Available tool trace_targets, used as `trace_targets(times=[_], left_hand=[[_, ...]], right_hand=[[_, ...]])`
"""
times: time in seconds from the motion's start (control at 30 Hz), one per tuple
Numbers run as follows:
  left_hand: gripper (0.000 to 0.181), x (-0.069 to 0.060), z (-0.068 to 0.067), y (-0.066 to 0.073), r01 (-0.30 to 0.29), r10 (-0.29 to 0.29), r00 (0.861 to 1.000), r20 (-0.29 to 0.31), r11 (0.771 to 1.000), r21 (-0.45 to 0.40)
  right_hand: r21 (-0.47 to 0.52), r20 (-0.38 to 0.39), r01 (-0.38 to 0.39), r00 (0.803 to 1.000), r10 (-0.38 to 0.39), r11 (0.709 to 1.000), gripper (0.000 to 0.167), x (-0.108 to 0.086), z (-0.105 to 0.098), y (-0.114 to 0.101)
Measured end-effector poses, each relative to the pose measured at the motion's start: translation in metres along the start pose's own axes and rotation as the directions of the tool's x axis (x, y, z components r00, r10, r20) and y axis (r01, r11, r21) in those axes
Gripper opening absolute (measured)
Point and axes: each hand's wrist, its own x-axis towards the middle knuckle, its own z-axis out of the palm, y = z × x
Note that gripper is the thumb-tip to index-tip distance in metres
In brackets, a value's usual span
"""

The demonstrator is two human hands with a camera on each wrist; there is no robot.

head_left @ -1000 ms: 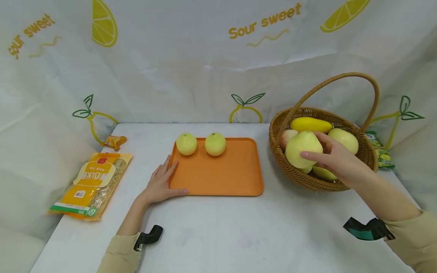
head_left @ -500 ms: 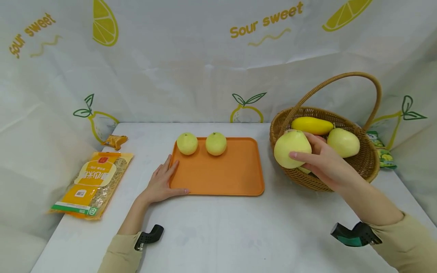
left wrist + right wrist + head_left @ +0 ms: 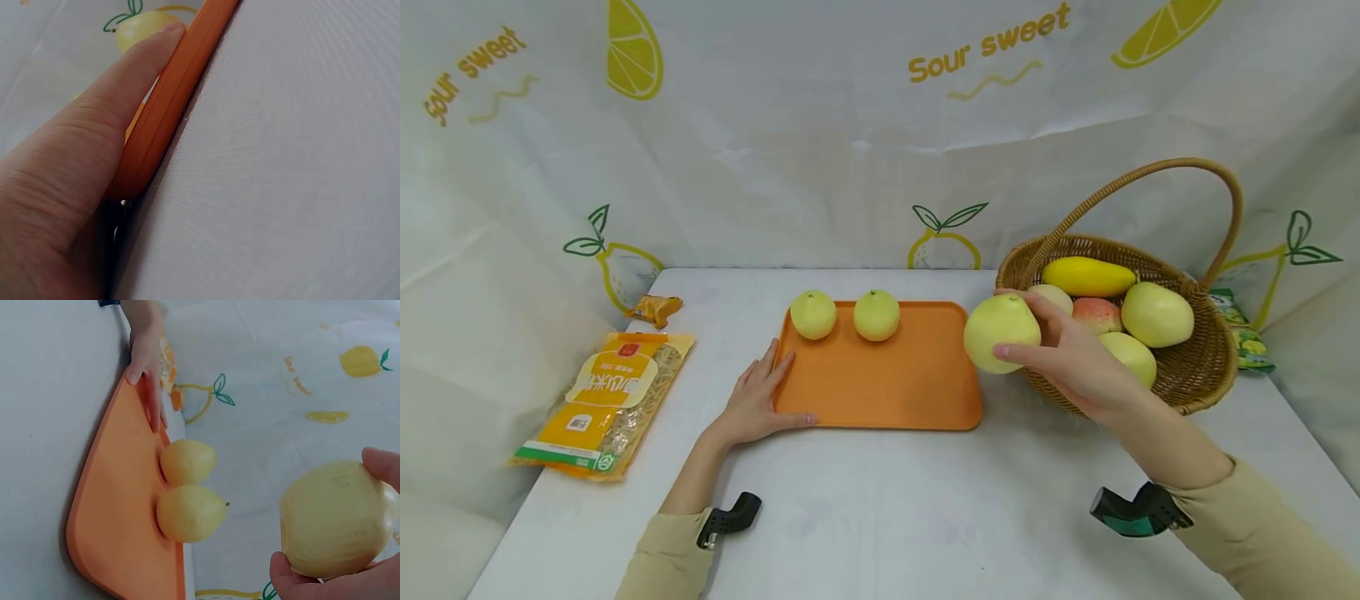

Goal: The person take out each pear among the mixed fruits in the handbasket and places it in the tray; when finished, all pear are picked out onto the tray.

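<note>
At the left of the frame, a yellow packet (image 3: 606, 404) is lying on the white table (image 3: 880, 517), a small orange wrapper (image 3: 657, 309) sitting just above it. Left of centre, the left hand (image 3: 756, 400) is resting against the orange tray (image 3: 880, 383), its fingers spreading nearly straight along the left edge and its thumb touching the bottom edge. Two pale green fruits (image 3: 813, 315) are sitting apart near the tray's upper left. Right of centre, by the tray's right edge, a larger pale green fruit (image 3: 1002, 333) is being held in the right hand (image 3: 1067, 358), thumb and fingers curling round it. At the right, a wicker basket (image 3: 1210, 367) is holding more fruit, including a long yellow one (image 3: 1088, 277); a green packet (image 3: 1243, 333) is lying behind.
</note>
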Motion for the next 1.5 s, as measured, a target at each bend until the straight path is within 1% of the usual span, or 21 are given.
trace_targets(times=[0.13, 0.27, 0.5, 0.7, 0.8, 0.97, 1.13, 1.3, 1.5], left_hand=[[0.112, 0.0, 0.0, 0.0, -0.002, 0.002, 1.0, -0.001, 1.0, 0.001], [0.112, 0.0, 0.0, -0.001, -0.003, 0.003, 1.0, -0.003, 1.0, 0.003], [0.112, 0.001, 0.002, -0.002, -0.001, 0.001, 1.0, -0.001, 1.0, 0.003], [0.112, 0.001, 0.003, -0.002, 0.003, -0.003, 1.0, -0.001, 1.0, 0.001], [0.112, 0.001, 0.003, -0.002, 0.007, -0.007, 1.0, -0.002, 1.0, 0.003], [0.112, 0.001, 0.002, -0.001, 0.007, -0.007, 1.0, -0.002, 1.0, -0.001], [0.112, 0.001, 0.002, 0.0, 0.005, -0.005, 1.0, -0.003, 1.0, -0.005], [0.112, 0.001, 0.001, -0.001, 0.009, -0.009, 1.0, -0.003, 1.0, 0.004], [0.112, 0.0, 0.001, -0.001, 0.018, -0.018, 1.0, 0.0, 1.0, 0.0]], right_hand=[[0.0, -0.015, -0.019, 1.0, 0.019, 1.0, 0.073, 0.005, 0.011, 0.005], [-0.016, -0.041, -0.037, 0.999, 0.036, 0.999, 0.076, 0.012, 0.017, 0.014], [-0.047, -0.093, -0.059, 0.994, 0.054, 0.997, 0.079, 0.023, 0.024, 0.032], [-0.056, -0.123, -0.085, 0.989, 0.077, 0.995, 0.084, 0.034, 0.028, 0.045], [-0.044, -0.141, -0.096, 0.986, 0.089, 0.994, 0.087, 0.04, 0.029, 0.052], [-0.021, -0.176, -0.11, 0.979, 0.104, 0.994, 0.091, 0.05, 0.032, 0.063], [-0.019, -0.227, -0.131, 0.966, 0.123, 0.991, 0.09, 0.061, 0.034, 0.071], [-0.012, -0.26, -0.119, 0.959, 0.112, 0.993, 0.089, 0.072, 0.035, 0.079], [-0.043, -0.302, -0.126, 0.947, 0.107, 0.991, 0.087, 0.086, 0.036, 0.086]])
